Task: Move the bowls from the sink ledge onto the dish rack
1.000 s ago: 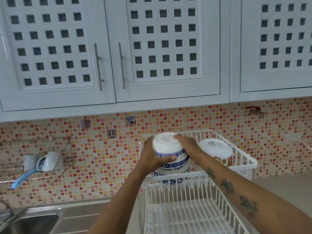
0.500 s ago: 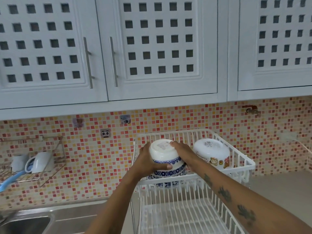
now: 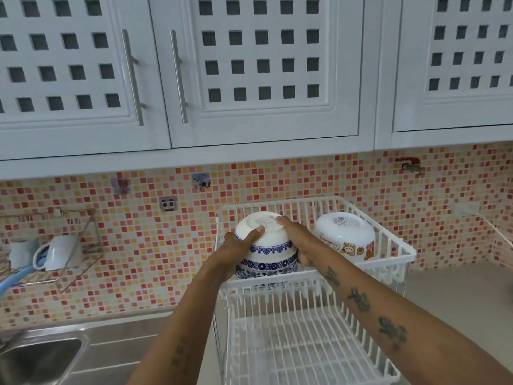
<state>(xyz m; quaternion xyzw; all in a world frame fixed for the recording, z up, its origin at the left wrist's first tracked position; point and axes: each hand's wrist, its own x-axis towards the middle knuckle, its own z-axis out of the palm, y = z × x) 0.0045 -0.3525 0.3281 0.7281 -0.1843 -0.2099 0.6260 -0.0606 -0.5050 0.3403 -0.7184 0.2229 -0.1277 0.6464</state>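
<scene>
Placing step, near its end, by the look of it
Both hands clasped round a stack of upturned blue-patterned bowls (image 3: 265, 250), at least two nested, white base uppermost
Left hand (image 3: 236, 250) wrapped on the stack's left flank, thumb laid up over the shoulder of the top bowl toward its foot ring
Right hand (image 3: 298, 243) closed on the right flank, fingertips (image 3: 280, 220) reaching onto the flat base
Stack sitting inside the upper tier of the white wire dish rack (image 3: 388, 247), toward its left end, lower rim hidden behind the front rail, so impossible to say whether fully seated on the wires or held just clear
Second upturned bowl, the white cartoon-printed bowl (image 3: 345, 237), already resting in the same tier just beside the right hand, close to the stack but apart from it
Lower tier of the rack bare
Steel sink (image 3: 41, 357) at bottom left, its ledge showing no bowls in the visible part; much of it out of view

Next move, as a judgement: settle the stack until steady on the wires, then loosen both grips together and draw the hands straight back over the front rail
Care needed on the right, to keep knuckles off the printed bowl
Care also with the nested top bowl, liable to slide if the stack leans
</scene>
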